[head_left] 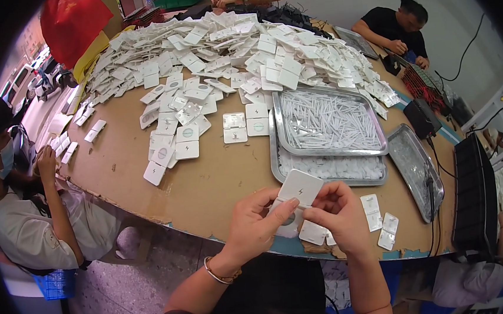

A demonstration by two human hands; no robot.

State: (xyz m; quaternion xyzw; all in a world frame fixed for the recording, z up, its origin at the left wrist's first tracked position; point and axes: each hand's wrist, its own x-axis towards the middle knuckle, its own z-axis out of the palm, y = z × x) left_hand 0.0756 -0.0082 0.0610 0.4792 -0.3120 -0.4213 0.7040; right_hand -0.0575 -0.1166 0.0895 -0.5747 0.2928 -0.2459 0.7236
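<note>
In front of me, over the table's near edge, I hold a white hinged two-panel plastic case (301, 187) with a small dark lightning mark. My left hand (253, 222) is closed on its left side, the thumb lying across the face near the hinge. My right hand (340, 212) pinches it at the right, by the hinge; whether a small part is between those fingertips is hidden. The lower panel is partly covered by my hands. Just below my right hand lies another white case (313, 233), and two opened cases (371, 212) (388, 231) rest to its right.
A big heap of white cases (213, 42) covers the brown table's (223, 177) far side. Stacked metal trays hold thin white strips (331, 121) and small clear pieces (329, 167). Another metal tray (416, 167), cables and a black crate (473, 192) are at right. Co-workers sit around.
</note>
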